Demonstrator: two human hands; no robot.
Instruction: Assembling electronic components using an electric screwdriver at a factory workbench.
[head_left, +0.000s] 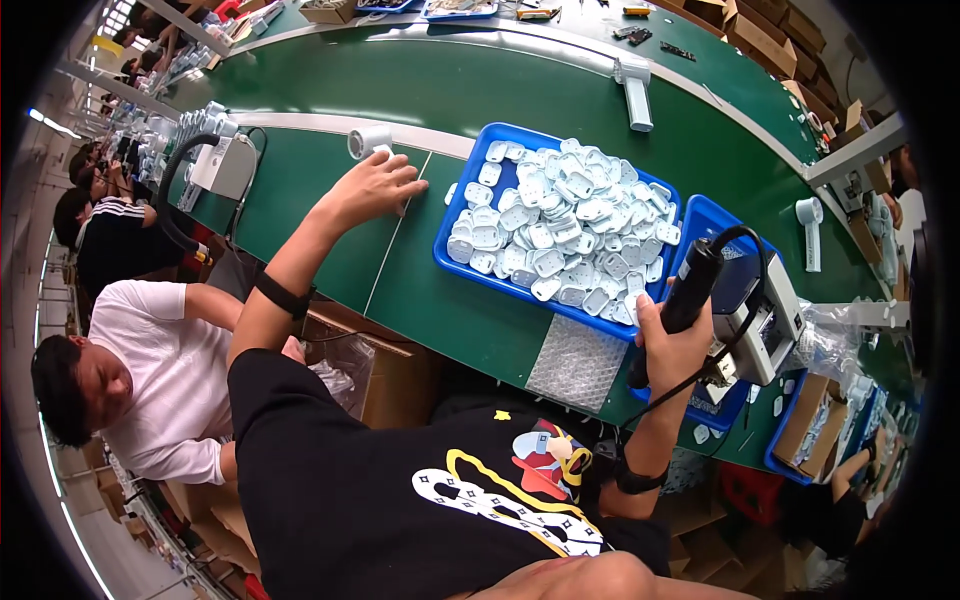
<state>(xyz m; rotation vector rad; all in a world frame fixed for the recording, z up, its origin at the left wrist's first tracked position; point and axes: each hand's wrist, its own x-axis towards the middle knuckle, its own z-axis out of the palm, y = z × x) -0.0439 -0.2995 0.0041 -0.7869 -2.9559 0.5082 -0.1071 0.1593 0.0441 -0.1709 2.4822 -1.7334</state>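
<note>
My left hand [375, 188] reaches far out over the green table, palm down, its fingers bent around a white handheld fan housing [368, 142]. Only the round head of that housing shows; the rest lies hidden beneath the hand. In my right hand [676, 335] is a black electric screwdriver [694, 285], held upright with a cord from its top. Just left of that hand lies a blue tray [449, 258], heaped with pale, rounded flat covers [560, 220]. One loose cover sits by the tray's left edge.
A grey-white machine [770, 325] stands at the right in another blue tray. Bubble wrap [575, 365] lies at the near edge. Fan housings [637, 95] rest farther off. A grey device with a curved black tube [225, 165] is at left, near a person in white [160, 370].
</note>
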